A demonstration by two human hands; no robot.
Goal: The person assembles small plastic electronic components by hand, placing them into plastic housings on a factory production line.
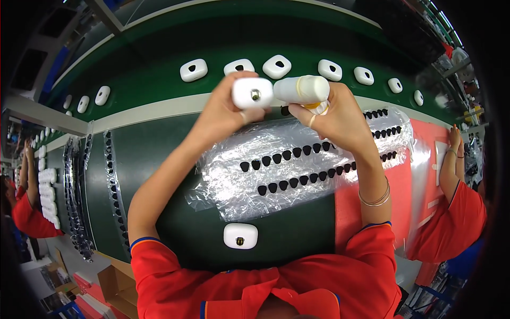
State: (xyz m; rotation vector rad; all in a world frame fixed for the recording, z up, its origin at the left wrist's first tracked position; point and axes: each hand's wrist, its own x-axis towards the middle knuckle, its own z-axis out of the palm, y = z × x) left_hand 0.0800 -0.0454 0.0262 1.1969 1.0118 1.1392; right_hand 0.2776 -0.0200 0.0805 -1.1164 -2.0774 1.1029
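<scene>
My left hand (226,106) is closed around a white rounded plastic housing (244,91) with a small opening showing metal inside. In my right hand (340,114) is a white cylindrical handheld object (302,89), with a yellowish band around it and some yellow beneath; its exact kind cannot be made out. Its left end is beside the housing, and I cannot tell whether they touch. Below the hands, rows of black rounded pieces (287,155) lie on a clear plastic sheet (234,194). Another white housing (231,239) rests on the dark green bench near my body.
Several white housings with dark openings (194,69) stand along the green conveyor belt (159,58) behind a pale rail (159,113). Strips of black pieces (110,175) lie at left. A red sheet (350,212) is at right. Co-workers' arms (449,165) show at both sides.
</scene>
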